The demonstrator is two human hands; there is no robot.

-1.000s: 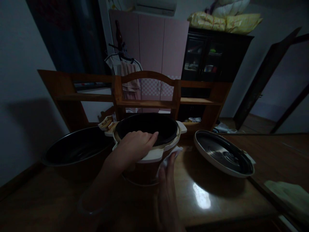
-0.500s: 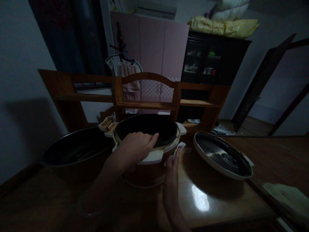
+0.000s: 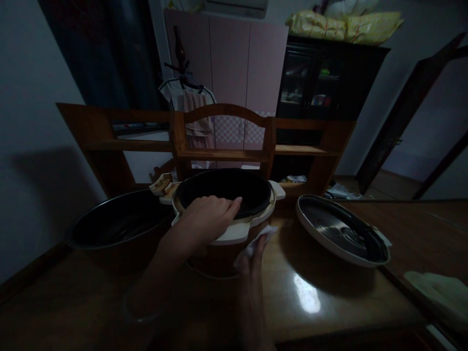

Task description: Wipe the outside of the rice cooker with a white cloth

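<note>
Cooker (image 3: 219, 263) lidless, just ahead of the hands and between them. Could skid or twist on the table (image 3: 278, 312) if rubbed harder than steadied. Left hand (image 3: 206, 219) curled over its near rim, fingers partly hidden, tightness impossible to tell. Right hand (image 3: 253, 275) blurred, nearly straight-fingered, pressing a held white cloth (image 3: 250, 249) against its side. Right of both hands, upturned lid (image 3: 338, 231); left of them, black pot (image 3: 120, 219).

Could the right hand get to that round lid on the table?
Probably yes: nothing appears to stand between the right hand and the lid, though the fingers are on a white cloth beside the cooker.
</note>
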